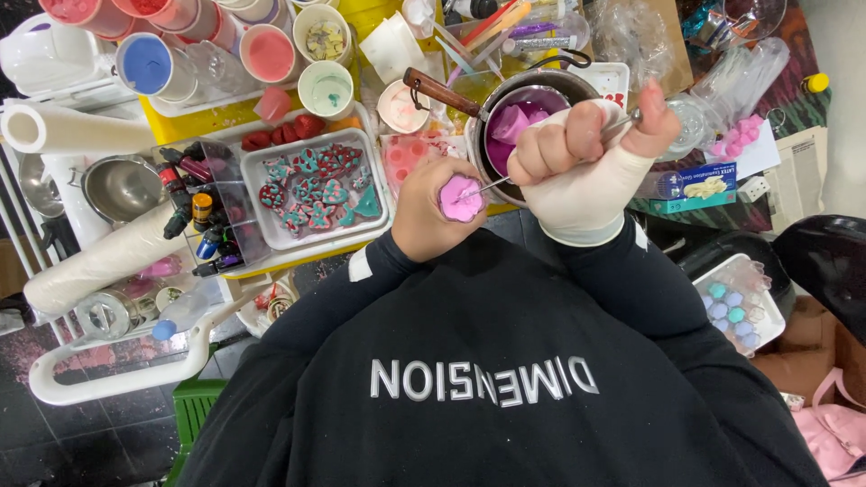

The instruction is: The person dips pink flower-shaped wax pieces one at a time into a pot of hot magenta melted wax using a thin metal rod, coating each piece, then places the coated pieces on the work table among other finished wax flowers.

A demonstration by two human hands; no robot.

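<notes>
We see both forearms, in black sleeves, rising from the bottom of the view and meeting above the near edge of the desk (203,122). The left hand (431,209) is bare and curled closed around a small pink moulded piece (460,199), cupping it from below with the pink face turned up toward the camera. The right hand (585,155) wears a pale glove and is clenched into a fist around a thin metal tool (492,185), thumb raised on top. The wrist is bent so that the tool slants down and to the left, its tip touching the pink piece.

Just behind the two hands stands a metal saucepan (532,86) with a wooden handle, holding purple liquid and pink lumps. To the left of the left hand, a white tray (311,188) carries red and teal heart-shaped pieces, and a clear box of small bottles (203,216) sits against its left side. Toward the far edge of the desk are cups (271,52) of pink, blue and pale green contents. At the left edge lie white paper rolls (72,131). At the right, lower than the desk, a small white tray of teal and pink pieces (740,307) is partly hidden by the right sleeve.
</notes>
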